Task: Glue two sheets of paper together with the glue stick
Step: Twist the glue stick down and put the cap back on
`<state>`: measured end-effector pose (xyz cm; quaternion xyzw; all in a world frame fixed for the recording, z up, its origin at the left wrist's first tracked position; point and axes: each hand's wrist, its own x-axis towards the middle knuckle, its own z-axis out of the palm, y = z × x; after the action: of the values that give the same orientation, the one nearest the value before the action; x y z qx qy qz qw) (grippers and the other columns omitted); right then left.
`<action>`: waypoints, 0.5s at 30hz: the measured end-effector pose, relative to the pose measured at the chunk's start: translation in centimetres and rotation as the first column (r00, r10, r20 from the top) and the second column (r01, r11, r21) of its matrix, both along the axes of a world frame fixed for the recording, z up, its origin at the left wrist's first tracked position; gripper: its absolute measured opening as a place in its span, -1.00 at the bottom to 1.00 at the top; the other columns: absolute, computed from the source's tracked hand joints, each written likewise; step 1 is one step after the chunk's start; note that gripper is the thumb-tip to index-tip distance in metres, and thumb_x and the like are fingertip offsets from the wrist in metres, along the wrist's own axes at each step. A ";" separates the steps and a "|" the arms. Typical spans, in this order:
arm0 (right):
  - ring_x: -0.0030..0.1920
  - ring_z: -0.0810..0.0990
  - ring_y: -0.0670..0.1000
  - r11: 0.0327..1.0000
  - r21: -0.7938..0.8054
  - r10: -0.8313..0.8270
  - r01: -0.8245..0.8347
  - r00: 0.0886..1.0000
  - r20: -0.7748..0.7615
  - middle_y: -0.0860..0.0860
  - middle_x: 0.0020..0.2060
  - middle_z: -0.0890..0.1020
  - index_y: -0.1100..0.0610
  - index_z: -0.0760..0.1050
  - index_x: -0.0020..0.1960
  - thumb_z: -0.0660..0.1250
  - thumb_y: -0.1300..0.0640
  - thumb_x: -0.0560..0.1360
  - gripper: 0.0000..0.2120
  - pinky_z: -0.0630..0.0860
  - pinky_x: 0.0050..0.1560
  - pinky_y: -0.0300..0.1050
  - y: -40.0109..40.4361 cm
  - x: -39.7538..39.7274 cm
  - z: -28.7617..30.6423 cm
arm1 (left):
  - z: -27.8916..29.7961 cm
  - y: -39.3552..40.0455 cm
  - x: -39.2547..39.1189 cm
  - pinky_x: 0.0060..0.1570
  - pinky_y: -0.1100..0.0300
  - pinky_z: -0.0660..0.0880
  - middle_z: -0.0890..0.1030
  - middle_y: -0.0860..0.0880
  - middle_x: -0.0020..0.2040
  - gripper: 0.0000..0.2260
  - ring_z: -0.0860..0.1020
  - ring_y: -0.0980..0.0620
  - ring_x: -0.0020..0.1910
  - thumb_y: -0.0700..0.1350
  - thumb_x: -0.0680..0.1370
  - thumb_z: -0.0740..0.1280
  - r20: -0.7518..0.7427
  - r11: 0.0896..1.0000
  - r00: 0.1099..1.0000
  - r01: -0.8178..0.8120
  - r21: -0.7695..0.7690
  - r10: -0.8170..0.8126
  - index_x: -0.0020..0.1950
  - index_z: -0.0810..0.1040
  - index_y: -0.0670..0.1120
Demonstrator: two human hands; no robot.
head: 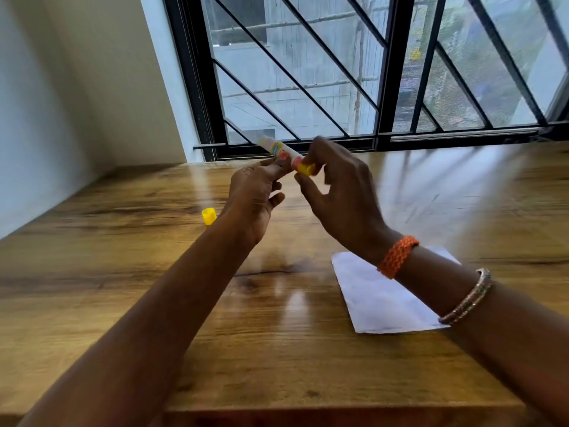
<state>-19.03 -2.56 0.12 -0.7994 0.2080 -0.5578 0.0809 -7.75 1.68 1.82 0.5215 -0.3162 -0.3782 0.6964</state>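
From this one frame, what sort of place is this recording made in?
Probably a room in a home or small office: a wooden desk pushed against a plain wall, under a barred window looking out at neighbouring buildings.

Bare forearms; orange braided band [398, 256], seemingly metallic bangles [468, 298] on right wrist.

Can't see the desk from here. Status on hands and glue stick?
Left hand holds glue stick off the table. Right hand pinches its yellow base. Cap off, on table. Paper under right forearm, untouched.
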 end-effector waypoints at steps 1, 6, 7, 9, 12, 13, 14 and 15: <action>-0.21 0.52 0.02 0.974 -0.205 -0.121 0.101 0.988 -0.093 0.03 -0.23 0.55 0.16 0.51 -0.02 0.36 0.26 0.46 -0.89 0.39 -0.35 -0.15 -0.2 -0.3 -0.1 | 0.0 0.0 0.0 -0.21 0.23 0.33 0.55 -0.05 -0.03 -0.90 0.34 0.09 -0.19 -0.11 0.49 0.35 0.000 1.000 1.000 -0.013 0.006 0.013 -0.05 0.58 -0.10; -0.27 0.49 0.08 0.885 -0.435 -0.276 0.165 0.939 -0.206 0.11 -0.25 0.55 0.18 0.56 0.07 0.36 0.29 0.45 -0.79 0.29 -0.36 -0.16 -0.7 -0.7 -0.2 | -0.2 0.1 -0.2 -0.22 0.23 0.34 0.59 0.05 -0.17 -0.96 0.33 0.09 -0.20 -0.10 0.49 0.34 -0.035 0.999 0.999 0.008 0.037 -0.007 -0.12 0.56 -0.05; -0.29 0.46 0.03 0.917 -0.372 -0.230 0.147 0.954 -0.191 0.07 -0.26 0.55 0.18 0.55 0.03 0.36 0.25 0.46 -0.85 0.34 -0.37 -0.16 -0.7 -0.6 -0.2 | -0.2 0.1 -0.2 -0.21 0.23 0.34 0.58 0.07 -0.18 -0.94 0.34 0.10 -0.19 -0.08 0.49 0.34 -0.042 0.999 0.999 0.029 0.037 -0.027 -0.11 0.56 -0.05; -0.37 0.44 -0.05 0.983 -0.164 -0.094 0.079 0.991 -0.090 -0.06 -0.33 0.52 0.18 0.46 -0.06 0.34 0.15 0.49 -0.89 0.44 -0.42 -0.08 -0.7 -0.4 -0.1 | -0.2 0.1 0.0 -0.20 0.24 0.37 0.56 0.09 -0.19 -0.93 0.37 0.10 -0.16 -0.05 0.50 0.33 -0.061 0.997 0.996 0.072 0.027 -0.070 -0.10 0.55 -0.03; -0.43 0.56 0.11 0.990 0.100 0.093 -0.099 0.993 0.067 0.09 -0.41 0.59 0.21 0.38 -0.11 0.31 0.11 0.54 -0.81 0.48 -0.43 0.09 -0.9 -0.1 0.0 | -0.2 0.1 0.1 -0.16 0.21 0.40 0.58 0.08 -0.15 -0.92 0.45 0.10 -0.06 -0.05 0.53 0.29 -0.089 0.989 0.985 0.148 0.000 -0.147 -0.09 0.55 -0.02; -0.41 0.59 0.15 0.984 0.125 0.114 -0.123 0.990 0.078 0.15 -0.41 0.60 0.20 0.37 -0.11 0.31 0.11 0.55 -0.81 0.49 -0.43 0.11 -0.9 -0.1 0.0 | -0.2 0.1 0.1 -0.15 0.20 0.41 0.59 0.07 -0.13 -0.91 0.46 0.09 -0.02 -0.06 0.53 0.28 -0.097 0.986 0.981 0.166 -0.008 -0.166 -0.05 0.55 -0.04; -0.41 0.60 0.16 0.983 0.124 0.125 -0.134 0.989 0.074 0.17 -0.40 0.61 0.21 0.37 -0.10 0.31 0.11 0.55 -0.81 0.49 -0.43 0.11 -1.0 -0.1 -0.1 | -0.2 0.1 0.1 -0.14 0.20 0.41 0.59 0.06 -0.11 -0.88 0.46 0.08 0.01 -0.07 0.54 0.27 -0.102 0.985 0.980 0.171 -0.014 -0.172 0.00 0.56 -0.06; -0.40 0.59 0.15 0.986 0.102 0.127 -0.133 0.990 0.062 0.16 -0.39 0.60 0.22 0.38 -0.10 0.31 0.12 0.55 -0.81 0.49 -0.42 0.11 -1.1 -0.1 -0.1 | -0.2 0.1 0.2 -0.14 0.20 0.41 0.59 0.05 -0.11 -0.84 0.46 0.07 0.01 -0.08 0.54 0.27 -0.103 0.987 0.982 0.160 -0.015 -0.161 0.07 0.55 -0.08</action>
<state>-19.13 -3.61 0.01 -0.7902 0.1821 -0.5614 0.1651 -7.59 1.75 1.61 0.4715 -0.3218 -0.4589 0.6809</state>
